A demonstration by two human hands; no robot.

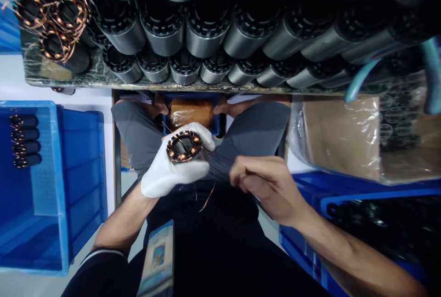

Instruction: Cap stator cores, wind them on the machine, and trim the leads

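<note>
My left hand, in a white glove, is wrapped round a motor stator above my lap. The stator's round end faces up, showing a ring of copper windings in black slots. Thin loose copper wires stick out at its upper left, and another wire end hangs below the glove. To the right of the stator and apart from it is my bare right hand. Its fingers are curled together and slightly blurred by motion; whatever they may pinch is hidden.
Rows of metal cylinders with black slotted ends line the bench edge ahead. Wound stators stand at its left end. A blue crate with several stators is at left. Plastic-covered cardboard and a blue bin are right.
</note>
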